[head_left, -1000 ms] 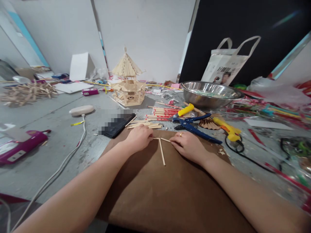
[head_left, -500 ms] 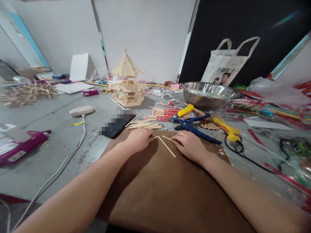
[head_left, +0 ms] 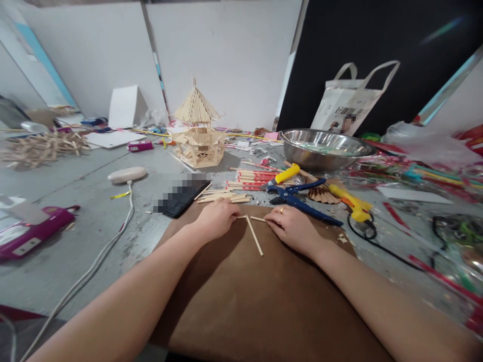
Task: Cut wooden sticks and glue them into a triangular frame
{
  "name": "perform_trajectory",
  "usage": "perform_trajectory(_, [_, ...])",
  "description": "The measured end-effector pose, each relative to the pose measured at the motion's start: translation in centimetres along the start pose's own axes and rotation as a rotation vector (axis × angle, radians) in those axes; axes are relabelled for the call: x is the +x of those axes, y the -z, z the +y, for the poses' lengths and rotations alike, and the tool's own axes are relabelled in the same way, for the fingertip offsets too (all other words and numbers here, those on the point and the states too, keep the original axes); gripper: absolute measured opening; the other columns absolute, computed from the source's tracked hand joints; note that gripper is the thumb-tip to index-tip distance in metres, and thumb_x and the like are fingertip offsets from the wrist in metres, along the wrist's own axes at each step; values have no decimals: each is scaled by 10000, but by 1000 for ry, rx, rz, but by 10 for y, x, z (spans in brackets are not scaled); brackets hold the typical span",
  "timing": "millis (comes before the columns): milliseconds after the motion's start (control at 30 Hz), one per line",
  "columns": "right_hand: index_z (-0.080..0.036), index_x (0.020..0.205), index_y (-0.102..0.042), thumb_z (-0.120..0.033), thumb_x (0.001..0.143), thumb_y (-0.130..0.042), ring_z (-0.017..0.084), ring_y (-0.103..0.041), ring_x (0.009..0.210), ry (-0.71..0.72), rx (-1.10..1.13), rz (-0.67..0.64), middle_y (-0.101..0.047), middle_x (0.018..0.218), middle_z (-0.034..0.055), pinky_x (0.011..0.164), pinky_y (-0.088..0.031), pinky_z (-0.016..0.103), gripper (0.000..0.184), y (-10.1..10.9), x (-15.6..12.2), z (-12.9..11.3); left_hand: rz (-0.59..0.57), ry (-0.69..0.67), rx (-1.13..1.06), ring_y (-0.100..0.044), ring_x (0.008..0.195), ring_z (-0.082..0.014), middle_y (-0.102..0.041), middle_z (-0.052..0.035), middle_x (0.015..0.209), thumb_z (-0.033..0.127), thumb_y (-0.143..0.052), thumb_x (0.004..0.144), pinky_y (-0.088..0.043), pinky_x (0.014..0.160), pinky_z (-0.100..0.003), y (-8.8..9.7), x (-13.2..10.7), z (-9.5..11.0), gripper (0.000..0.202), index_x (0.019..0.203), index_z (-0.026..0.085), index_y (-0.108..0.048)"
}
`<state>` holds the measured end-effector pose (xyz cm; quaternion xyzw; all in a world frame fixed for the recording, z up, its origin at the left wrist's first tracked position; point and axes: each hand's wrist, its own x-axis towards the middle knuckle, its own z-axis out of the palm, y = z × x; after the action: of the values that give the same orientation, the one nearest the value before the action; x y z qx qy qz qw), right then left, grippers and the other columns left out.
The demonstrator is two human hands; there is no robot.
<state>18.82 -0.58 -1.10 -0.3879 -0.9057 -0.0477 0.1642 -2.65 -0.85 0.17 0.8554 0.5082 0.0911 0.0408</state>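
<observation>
Left stick (head_left: 242, 217) pinched in left hand (head_left: 219, 219), right stick (head_left: 258, 218) in right hand (head_left: 290, 228), fingers nearly closed. Joining at longer stick (head_left: 255, 238) apparently in hand; steady alignment called for.

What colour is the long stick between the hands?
The stick is a plain pale cream, showing best in the head view against the brown sheet.

From here, all thin, pale wood: long stick (head_left: 255, 236) slanting, one end meeting the short stick (head_left: 242, 217) in the left hand (head_left: 219, 219); third stick (head_left: 258, 218) in the right hand (head_left: 292, 229), tip just apart.
</observation>
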Motion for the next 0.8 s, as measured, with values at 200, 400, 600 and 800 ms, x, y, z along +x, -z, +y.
perform_trajectory(200, [-167,820,-619,-213,793,-404,142,-516,763,-63,33,4,-599,778,50,713,-375,262,221,1,0,1,-68,97,-29,-532,834,-177,-596,-40,888,264,-367,773,-402,705,-278,3,-2,5,228,876,220,-565])
perform_trajectory(400, [-172,791,-620,-215,792,-398,140,-524,745,-129,44,5,-600,758,47,700,-381,254,226,0,-1,4,-118,198,-26,-546,826,-182,-605,-38,854,279,-355,772,-404,710,-281,2,-2,9,216,839,213,-549])
perform_trajectory(600, [-177,808,-607,-218,790,-395,146,-523,751,-196,74,23,-594,770,46,698,-386,259,216,-3,-1,6,-133,254,-20,-548,831,-190,-604,-50,859,306,-328,780,-411,690,-290,1,-2,12,240,887,214,-523])
perform_trajectory(800, [-176,785,-599,-257,798,-391,151,-512,770,-125,148,78,-584,776,55,707,-379,278,224,5,0,0,-129,263,-15,-560,785,-201,-603,-47,849,345,-303,787,-416,637,-304,-2,-2,13,245,890,223,-489])
